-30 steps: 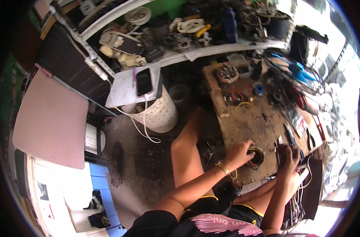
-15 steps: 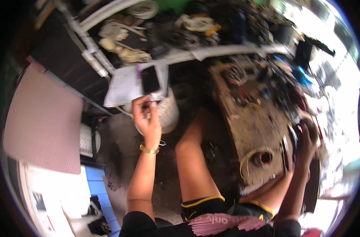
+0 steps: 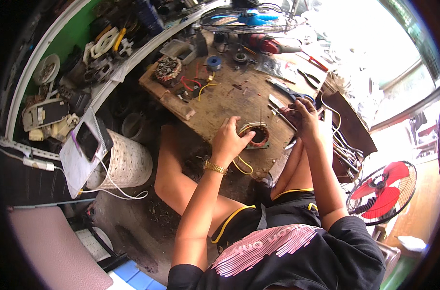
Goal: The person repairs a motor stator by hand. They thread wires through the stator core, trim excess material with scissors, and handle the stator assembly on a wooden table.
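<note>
On the wooden workbench lies a motor stator, a ring wound with copper wire, with yellow and pale leads. My left hand is at its left side, fingers apart, the thumb over the near rim. A yellow lead loop hangs below that hand. My right hand is raised over the bench's right side with its fingers curled together; whatever they may hold is too small to make out. Beneath it lie blue-handled scissors and a slim metal tool.
A second stator, blue wire spool, pliers and a red power tool sit farther back. At left, a phone with a white cable rests on papers over a perforated bin. A red-bladed fan stands right.
My left hand has left the cable end beside the phone and come right to the stator. The view has swung toward the bench. My right hand now hovers above the tools.
</note>
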A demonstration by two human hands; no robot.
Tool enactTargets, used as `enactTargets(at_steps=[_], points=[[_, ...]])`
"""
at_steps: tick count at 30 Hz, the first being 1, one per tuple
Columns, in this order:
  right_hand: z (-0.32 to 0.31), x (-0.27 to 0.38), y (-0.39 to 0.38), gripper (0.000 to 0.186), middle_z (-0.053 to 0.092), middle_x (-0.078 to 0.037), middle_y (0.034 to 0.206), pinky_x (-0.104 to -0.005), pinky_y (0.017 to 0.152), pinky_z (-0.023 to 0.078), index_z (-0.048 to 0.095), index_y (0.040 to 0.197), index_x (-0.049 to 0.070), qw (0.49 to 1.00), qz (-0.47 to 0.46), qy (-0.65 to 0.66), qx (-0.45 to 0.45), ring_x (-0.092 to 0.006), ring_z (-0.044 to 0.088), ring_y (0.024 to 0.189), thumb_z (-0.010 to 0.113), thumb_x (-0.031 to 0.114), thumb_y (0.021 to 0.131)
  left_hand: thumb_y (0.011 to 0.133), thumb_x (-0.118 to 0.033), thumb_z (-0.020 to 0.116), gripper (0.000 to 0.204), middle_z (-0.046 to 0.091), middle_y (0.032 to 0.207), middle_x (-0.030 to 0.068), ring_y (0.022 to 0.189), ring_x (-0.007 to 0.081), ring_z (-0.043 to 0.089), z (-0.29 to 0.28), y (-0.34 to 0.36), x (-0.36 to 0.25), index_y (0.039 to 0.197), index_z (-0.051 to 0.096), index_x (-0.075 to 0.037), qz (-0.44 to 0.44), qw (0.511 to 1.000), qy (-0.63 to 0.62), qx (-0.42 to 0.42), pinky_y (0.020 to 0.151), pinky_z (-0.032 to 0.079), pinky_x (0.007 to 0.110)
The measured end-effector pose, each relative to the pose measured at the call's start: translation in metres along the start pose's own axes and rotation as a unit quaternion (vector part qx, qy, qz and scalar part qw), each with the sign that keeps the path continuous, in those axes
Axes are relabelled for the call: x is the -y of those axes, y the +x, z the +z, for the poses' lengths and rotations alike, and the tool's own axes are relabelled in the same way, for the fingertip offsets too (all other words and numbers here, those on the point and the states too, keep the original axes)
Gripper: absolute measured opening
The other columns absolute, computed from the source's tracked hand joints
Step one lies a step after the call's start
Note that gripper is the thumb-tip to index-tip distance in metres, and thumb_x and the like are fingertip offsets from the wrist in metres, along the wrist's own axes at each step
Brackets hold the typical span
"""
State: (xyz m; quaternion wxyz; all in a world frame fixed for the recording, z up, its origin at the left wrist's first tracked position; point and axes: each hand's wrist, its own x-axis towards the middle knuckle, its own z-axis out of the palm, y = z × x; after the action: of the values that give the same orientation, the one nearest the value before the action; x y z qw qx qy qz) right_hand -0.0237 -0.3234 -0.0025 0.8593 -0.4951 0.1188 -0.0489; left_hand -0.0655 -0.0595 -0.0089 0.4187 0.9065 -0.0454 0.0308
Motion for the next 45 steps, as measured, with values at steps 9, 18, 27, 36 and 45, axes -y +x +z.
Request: enactTargets(at_steps=[9, 18, 27, 36, 45], points=[[-0.004, -0.003, 0.01, 0.02, 0.072, -0.014, 0.092, -0.0332, 0.072, 0.063, 0.06, 0.113, 0.003, 0.999, 0.038, 0.007, 0.02, -0.0199, 0.073, 0.077, 0.07, 0.013, 0.098, 0.076, -0.003, 0.077, 0.032, 0.067, 0.097, 0.0147, 0.092, 0.035, 0.069, 0.013, -0.017, -0.023, 0.107, 0.069, -0.003, 0.085, 0.992, -0.063, -0.07, 0.076, 0.056, 0.042], [0.023, 0.007, 0.005, 0.015, 0.074, -0.011, 0.088, -0.0293, 0.07, 0.061, 0.066, 0.105, -0.001, 0.969, 0.013, -0.062, 0.237, -0.0164, 0.074, 0.078, 0.073, 0.005, 0.094, 0.069, 0.003, 0.078, 0.046, 0.066, 0.109, 0.0137, 0.097, 0.0351, 0.068, 0.018, -0.047, -0.032, 0.112, 0.067, -0.006, 0.119, 0.987, -0.038, -0.103, 0.081, 0.056, 0.042], [0.038, 0.004, -0.005, 0.012, 0.072, -0.01, 0.091, -0.0277, 0.077, 0.06, 0.066, 0.104, -0.004, 0.949, -0.049, -0.134, 0.283, -0.0159, 0.073, 0.085, 0.072, -0.002, 0.093, 0.068, 0.003, 0.079, 0.049, 0.067, 0.108, 0.0128, 0.096, 0.0337, 0.068, 0.02, -0.048, -0.036, 0.114, 0.068, -0.007, 0.113, 0.987, -0.017, -0.111, 0.081, 0.057, 0.042], [0.053, 0.008, -0.003, 0.013, 0.074, -0.008, 0.091, -0.0266, 0.076, 0.057, 0.068, 0.099, -0.004, 0.883, -0.154, -0.284, 0.341, -0.0111, 0.072, 0.085, 0.075, -0.001, 0.089, 0.069, 0.005, 0.077, 0.044, 0.066, 0.108, 0.0138, 0.095, 0.0324, 0.068, 0.02, -0.049, -0.035, 0.11, 0.068, -0.003, 0.102, 0.988, -0.018, -0.113, 0.081, 0.057, 0.04], [0.04, -0.025, 0.035, 0.016, 0.073, -0.005, 0.087, -0.0264, 0.069, 0.056, 0.07, 0.098, -0.001, 0.896, 0.136, -0.277, 0.319, -0.0107, 0.07, 0.076, 0.076, 0.012, 0.092, 0.076, -0.004, 0.077, 0.035, 0.069, 0.101, 0.0171, 0.093, 0.0379, 0.069, 0.015, -0.012, -0.047, 0.109, 0.065, -0.002, 0.027, 0.998, -0.03, -0.048, 0.08, 0.055, 0.045]])
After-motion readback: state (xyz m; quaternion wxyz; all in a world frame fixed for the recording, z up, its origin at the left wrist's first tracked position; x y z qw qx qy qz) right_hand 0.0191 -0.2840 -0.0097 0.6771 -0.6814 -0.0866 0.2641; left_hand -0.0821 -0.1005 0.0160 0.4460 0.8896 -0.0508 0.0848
